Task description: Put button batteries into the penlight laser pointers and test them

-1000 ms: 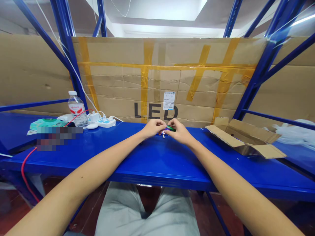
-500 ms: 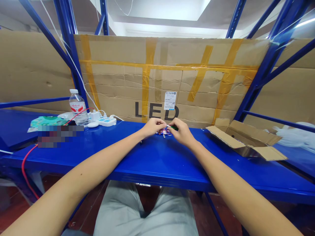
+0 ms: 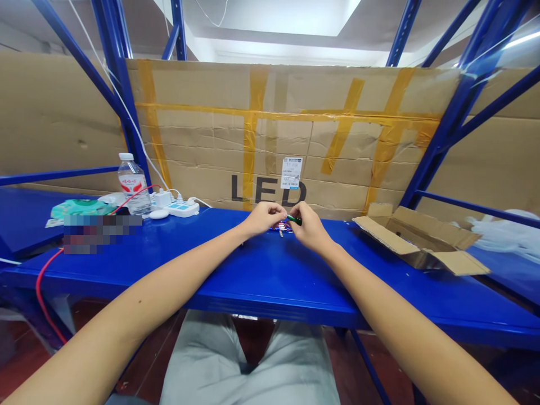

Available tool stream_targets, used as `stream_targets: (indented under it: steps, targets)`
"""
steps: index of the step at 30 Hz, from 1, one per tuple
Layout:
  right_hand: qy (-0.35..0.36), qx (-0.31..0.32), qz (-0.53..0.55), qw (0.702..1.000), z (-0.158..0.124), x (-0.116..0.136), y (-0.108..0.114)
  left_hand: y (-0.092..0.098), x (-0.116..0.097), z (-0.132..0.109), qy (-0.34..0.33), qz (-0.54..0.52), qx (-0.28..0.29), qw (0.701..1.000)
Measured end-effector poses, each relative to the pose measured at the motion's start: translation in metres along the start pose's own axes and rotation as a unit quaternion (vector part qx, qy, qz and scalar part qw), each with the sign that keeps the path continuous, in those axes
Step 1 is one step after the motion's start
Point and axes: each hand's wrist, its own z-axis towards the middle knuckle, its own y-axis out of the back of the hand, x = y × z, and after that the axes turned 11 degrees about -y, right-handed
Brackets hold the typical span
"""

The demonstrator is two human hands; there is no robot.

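Above the blue table (image 3: 270, 281), my two hands meet in front of the cardboard. My right hand (image 3: 310, 225) is closed, its thumb and fingers around a slim dark green pen-like stick (image 3: 294, 220). The stick's left end points into the pinched fingertips of my left hand (image 3: 265, 217), which hide that end. Right below the hands lies a small heap of thin shiny pieces (image 3: 282, 226) in red, blue and silver, partly covered by the fingers.
An open cardboard box (image 3: 417, 236) stands on the right. To the left are a water bottle (image 3: 134, 185), a white power strip (image 3: 182, 208), a green packet (image 3: 86, 208) and a red cable (image 3: 42, 281). A large taped cardboard sheet (image 3: 202, 140) closes off the back.
In my right fingers, the green stick has turned so that more of its length shows. Both hands stay nearly in the same place, fingertips close together.
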Motion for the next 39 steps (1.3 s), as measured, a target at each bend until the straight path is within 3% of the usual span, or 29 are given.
stream_targets:
  steps: [9, 18, 21, 25, 28, 30, 33, 39]
  targets:
    - [0.003, -0.015, 0.037, 0.999, 0.001, 0.006, 0.008, 0.004, -0.003, 0.001, -0.012, 0.003, 0.006, 1.0]
    - [-0.144, 0.08, 0.138, 0.977, 0.002, 0.006, 0.005, 0.001, -0.003, -0.002, -0.054, 0.058, 0.022, 0.997]
    - [-0.212, 0.142, 0.24, 0.937, 0.003, 0.004, 0.006, -0.001, -0.004, -0.004, -0.064, 0.072, 0.044, 0.994]
    - [-0.289, 0.227, 0.376, 0.851, 0.002, 0.004, 0.01, -0.003, -0.007, -0.007, -0.091, 0.115, 0.073, 0.987]
    - [-0.361, 0.291, 0.417, 0.782, 0.002, 0.006, 0.014, -0.005, -0.01, -0.01, -0.102, 0.136, 0.106, 0.98]
    - [-0.396, 0.309, 0.425, 0.753, 0.003, 0.008, 0.015, -0.006, -0.01, -0.011, -0.1, 0.138, 0.111, 0.979]
    - [-0.413, 0.28, 0.421, 0.758, 0.005, 0.012, 0.016, -0.008, -0.008, -0.01, -0.078, 0.116, 0.094, 0.986]
    - [-0.37, 0.201, 0.385, 0.822, 0.002, 0.018, 0.013, -0.006, 0.002, -0.008, -0.028, 0.07, 0.073, 0.994]
